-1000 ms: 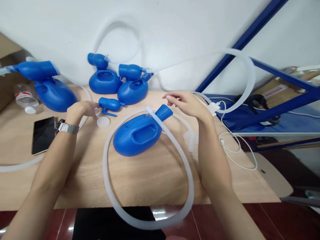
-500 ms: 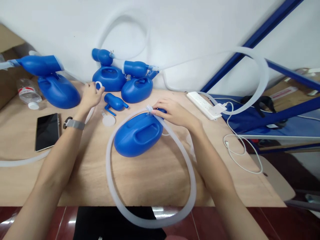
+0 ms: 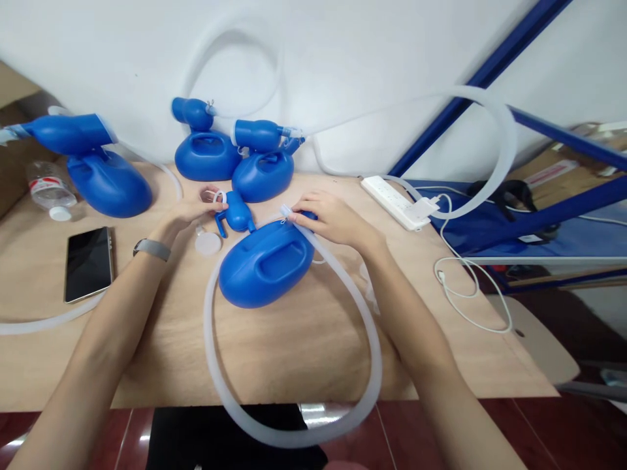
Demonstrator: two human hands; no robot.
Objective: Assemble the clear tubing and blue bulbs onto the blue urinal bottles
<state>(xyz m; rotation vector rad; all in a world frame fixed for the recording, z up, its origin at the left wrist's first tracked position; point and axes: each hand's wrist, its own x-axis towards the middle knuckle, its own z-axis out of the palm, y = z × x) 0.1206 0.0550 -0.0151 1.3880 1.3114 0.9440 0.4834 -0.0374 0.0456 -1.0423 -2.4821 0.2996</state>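
With its fingers closed on a thin white ring (image 3: 218,196), my left hand (image 3: 198,202) is at the wide end of a small blue spouted piece (image 3: 238,214). Whether the ring is seated on that piece cannot be made out. Just in front lies a round white cap (image 3: 208,243). My right hand (image 3: 318,215) grips the clear hose (image 3: 375,339) near its end, over the neck of a blue urinal bottle (image 3: 264,267) lying on the table. A small wire clip (image 3: 283,220) shows by the hose end. The hose loops around the bottle and past the table's front edge.
Three blue bottles with spouted tops and hoses stand behind: left (image 3: 110,183), middle (image 3: 206,156) and right (image 3: 264,176). A plastic water bottle (image 3: 51,189) and a phone (image 3: 88,264) lie left. A power strip (image 3: 392,202) with cables is right, beside a blue metal frame (image 3: 480,85).
My left hand has moved right and slightly down with the white ring to the small blue piece, which has turned. My right hand stays at the hose end and bottle neck.
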